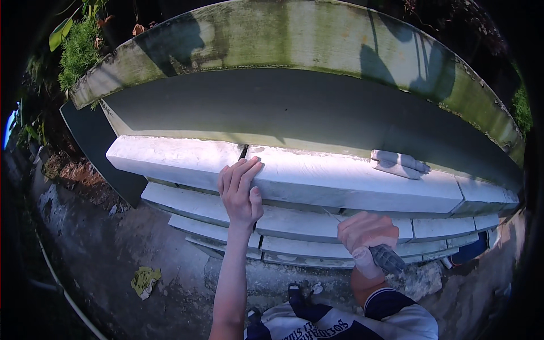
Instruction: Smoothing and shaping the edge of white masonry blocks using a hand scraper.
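- Head view: the left hand (pixel 241 190) is unclenched, its fingers resting on the white top slab (pixel 340 174) beside a dark gap (pixel 244 151).
- The right hand (pixel 368 231) is clenched around a thin tool (pixel 332 215), mostly hidden, near the slab's front.
- A greyish cloth (pixel 398 164) lies on the slab, toward its right end.

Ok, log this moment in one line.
left hand: on white blocks at gap; right hand: closed on thin tool, mostly hidden; grey cloth: on block

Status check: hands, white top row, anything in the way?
Left hand: open, fingers over the white top row near dark gap. Right hand: closed, thin object apparently jutting from it. Folded cloth on the row, beyond right hand.
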